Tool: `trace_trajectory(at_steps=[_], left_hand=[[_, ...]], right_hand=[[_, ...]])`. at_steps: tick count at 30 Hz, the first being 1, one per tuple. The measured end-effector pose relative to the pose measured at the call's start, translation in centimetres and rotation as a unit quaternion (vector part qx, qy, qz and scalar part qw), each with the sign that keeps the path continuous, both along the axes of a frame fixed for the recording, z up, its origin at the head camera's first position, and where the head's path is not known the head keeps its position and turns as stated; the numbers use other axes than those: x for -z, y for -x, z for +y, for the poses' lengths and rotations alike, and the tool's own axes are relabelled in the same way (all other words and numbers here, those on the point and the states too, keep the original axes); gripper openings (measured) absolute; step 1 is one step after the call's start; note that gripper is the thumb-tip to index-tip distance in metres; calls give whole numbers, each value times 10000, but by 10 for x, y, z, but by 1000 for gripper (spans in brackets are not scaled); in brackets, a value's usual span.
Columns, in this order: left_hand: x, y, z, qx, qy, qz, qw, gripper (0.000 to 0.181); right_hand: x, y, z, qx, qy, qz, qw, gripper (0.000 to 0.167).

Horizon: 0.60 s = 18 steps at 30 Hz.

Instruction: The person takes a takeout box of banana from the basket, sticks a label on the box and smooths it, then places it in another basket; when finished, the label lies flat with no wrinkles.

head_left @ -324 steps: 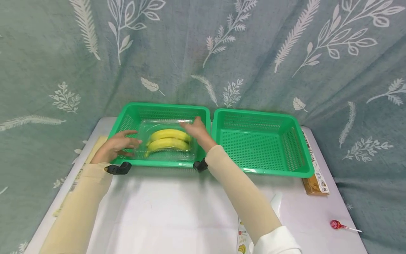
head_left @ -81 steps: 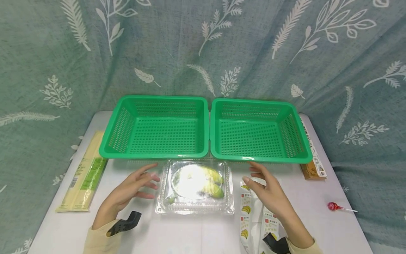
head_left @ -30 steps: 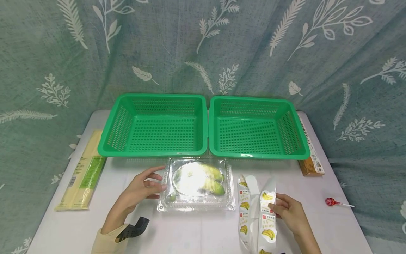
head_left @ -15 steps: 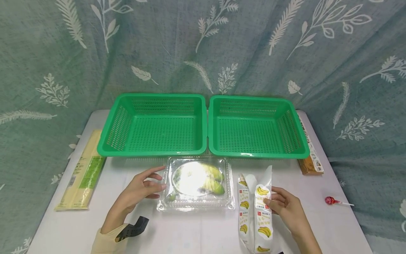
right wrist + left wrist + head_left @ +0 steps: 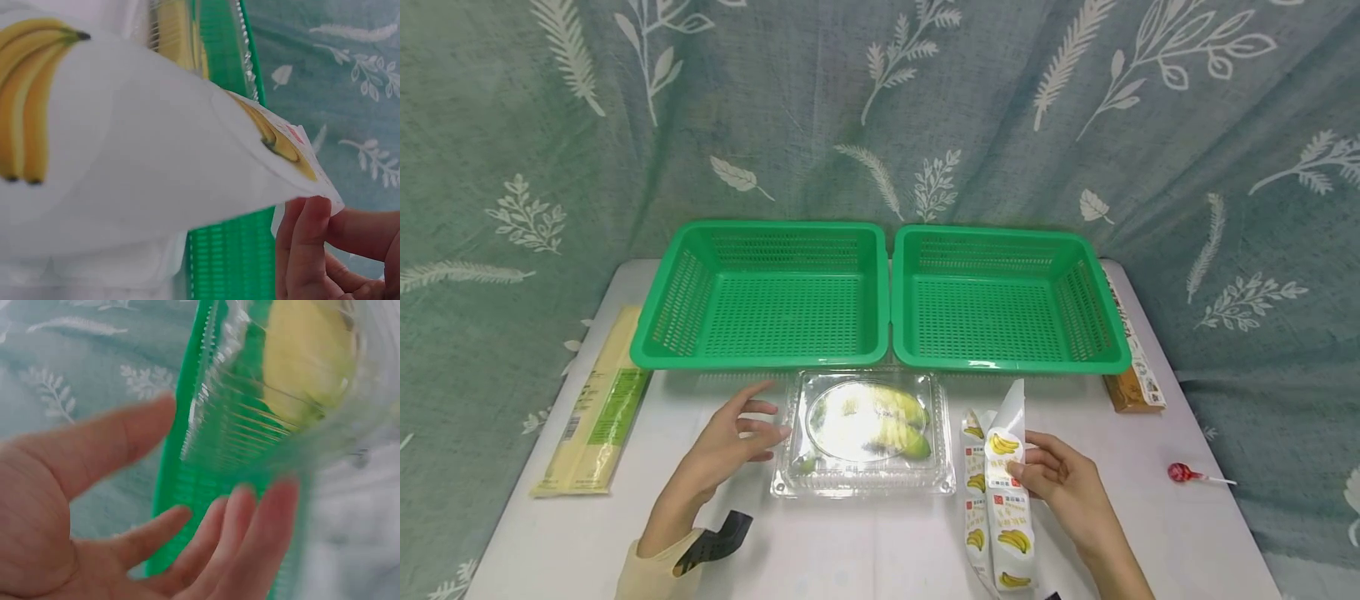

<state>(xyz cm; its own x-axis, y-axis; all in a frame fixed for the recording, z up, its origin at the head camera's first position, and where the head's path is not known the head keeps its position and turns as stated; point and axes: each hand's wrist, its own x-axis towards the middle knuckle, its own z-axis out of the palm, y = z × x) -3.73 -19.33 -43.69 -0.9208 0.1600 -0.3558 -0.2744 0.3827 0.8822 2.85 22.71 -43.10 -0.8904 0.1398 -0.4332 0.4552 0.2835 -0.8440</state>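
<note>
A clear plastic clamshell box (image 5: 865,433) lies closed on the table with bananas (image 5: 904,429) inside; glare hides part of its lid. My left hand (image 5: 718,454) is beside the box's left edge, fingers spread and holding nothing; whether a fingertip touches it, I cannot tell. In the left wrist view, the hand (image 5: 144,506) is next to the box's clear wall (image 5: 231,412). To the right of the box, my right hand (image 5: 1067,483) pinches a strip of banana stickers (image 5: 1011,517) by its edge. The right wrist view has the thumb and fingers (image 5: 312,225) gripping the sticker strip (image 5: 150,144).
Two green baskets stand side by side behind the box, a left basket (image 5: 760,363) and a right basket (image 5: 1015,365). A flat yellow-and-green packet (image 5: 597,408) lies at the left, a brown-and-white carton (image 5: 1133,387) at the right. A red lollipop (image 5: 1182,472) lies near the right edge.
The bananas' box went from the left basket to the table in front. My right hand then took hold of the sticker strip and has drawn it left, towards the box. The left hand shifted slightly.
</note>
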Motion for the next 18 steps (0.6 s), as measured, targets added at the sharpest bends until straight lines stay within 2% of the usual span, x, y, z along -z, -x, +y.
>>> trace_trajectory(at_steps=[2,4,6,8,10,12,14,16,18], left_hand=[[-7,-2,5,-264,440,430,9978,76],[-15,-4,14,-575,660,872,9923,67],[-23,-7,25,-784,572,1246,9874,57],[-30,-11,39,-746,182,1443,9866,49],[-33,-15,56,-453,-247,1438,9883,43],[-32,-19,76,50,-622,1297,9896,39],[-27,-23,96,574,-900,1078,9884,37],[-20,-26,116,1033,-1001,948,9851,36],[-14,-28,132,1353,-967,871,9822,36]], right_hand=[[-2,1,-1,-20,84,119,9999,59],[-4,2,-3,-45,171,237,9996,61],[-6,3,-5,-63,241,368,9990,61],[-9,5,-7,-78,263,492,9984,61],[-11,7,-9,-69,272,625,9976,61],[-15,9,-11,-34,266,738,9969,60],[-18,10,-13,-29,272,830,9962,60],[-21,11,-16,-55,301,901,9955,60],[-22,12,-20,-99,357,949,9948,59]])
